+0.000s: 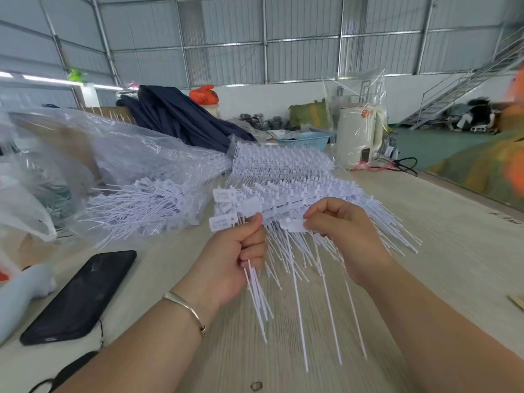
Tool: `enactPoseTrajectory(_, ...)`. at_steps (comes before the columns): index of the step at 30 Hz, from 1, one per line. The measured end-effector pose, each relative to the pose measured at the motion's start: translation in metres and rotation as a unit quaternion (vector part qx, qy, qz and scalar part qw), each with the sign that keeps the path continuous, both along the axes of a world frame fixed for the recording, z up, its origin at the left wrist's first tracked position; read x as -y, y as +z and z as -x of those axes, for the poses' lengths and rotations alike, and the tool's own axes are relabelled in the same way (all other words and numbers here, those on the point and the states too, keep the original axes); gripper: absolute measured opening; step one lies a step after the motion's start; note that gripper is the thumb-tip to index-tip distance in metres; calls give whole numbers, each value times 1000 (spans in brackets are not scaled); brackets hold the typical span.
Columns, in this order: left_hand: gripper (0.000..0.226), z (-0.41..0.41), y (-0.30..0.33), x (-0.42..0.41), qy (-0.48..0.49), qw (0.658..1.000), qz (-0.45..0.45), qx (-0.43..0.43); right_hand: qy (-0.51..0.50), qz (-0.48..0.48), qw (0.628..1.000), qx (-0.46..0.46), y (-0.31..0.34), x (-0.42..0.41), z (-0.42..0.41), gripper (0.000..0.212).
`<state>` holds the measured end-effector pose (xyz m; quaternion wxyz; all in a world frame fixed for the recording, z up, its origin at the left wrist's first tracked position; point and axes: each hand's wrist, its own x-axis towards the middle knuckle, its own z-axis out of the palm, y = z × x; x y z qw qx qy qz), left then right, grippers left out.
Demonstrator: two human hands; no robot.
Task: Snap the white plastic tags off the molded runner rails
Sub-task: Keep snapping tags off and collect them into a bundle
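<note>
The left hand (239, 251) is clenched round a bunch of loose tags (226, 214), thumb up against the stems; their flat white heads stick up above the fist and their long thin tails (259, 296) hang down and fan out below it over the table (453, 251). The right hand (340, 231) pinches the head of a single tag (292, 224) between thumb and curled fingers, just beside the left fist, with the tag's tail trailing down toward the camera. Whether this tag is joined to a rail cannot be told from the blur. Right behind both hands lies a stack of runner rails (297, 191) with rows of tags attached, their tails spreading out to the right across the table. A second stack (280, 161) sits behind it, farther from the person. To the left, a clear bag (136, 154) lies open with a heap of tags (141, 205) spilling from its mouth. A black phone (82, 296) lies face up on the table near the left forearm, which wears a thin bracelet (187, 307). Farther back stand a blue basket (304, 139), a white kettle (358, 134) under clear wrap, and a dark blue cloth (181, 114) heaped behind the bag
</note>
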<state>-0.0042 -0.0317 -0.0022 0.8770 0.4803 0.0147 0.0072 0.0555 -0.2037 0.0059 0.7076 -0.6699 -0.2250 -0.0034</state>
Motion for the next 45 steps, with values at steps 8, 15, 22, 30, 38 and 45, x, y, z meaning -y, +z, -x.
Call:
enactPoseTrajectory(8,41,-1,-3,6,20,997,-61,-33,22,-1,999,40,-2,-4,5,15)
enactPoseTrajectory(15,35,2,-3,2,33,992,-120,8,7,29,998,53,-1,-5,4,12)
enactPoseTrajectory(22,30,0,-3,0,48,993,-104,25,-16,22,998,51,-2,-5,2,22)
enactPoseTrajectory(30,23,2,-2,1,73,984,-159,37,-13,-11,999,44,-2,-3,2,17)
enactPoseTrajectory(38,27,-1,-2,-5,23,998,-43,41,25,43,999,13,-4,-5,1,6)
enactPoseTrajectory(45,29,0,-4,-6,-46,998,10,49,62,46,997,32,-6,-10,7,10)
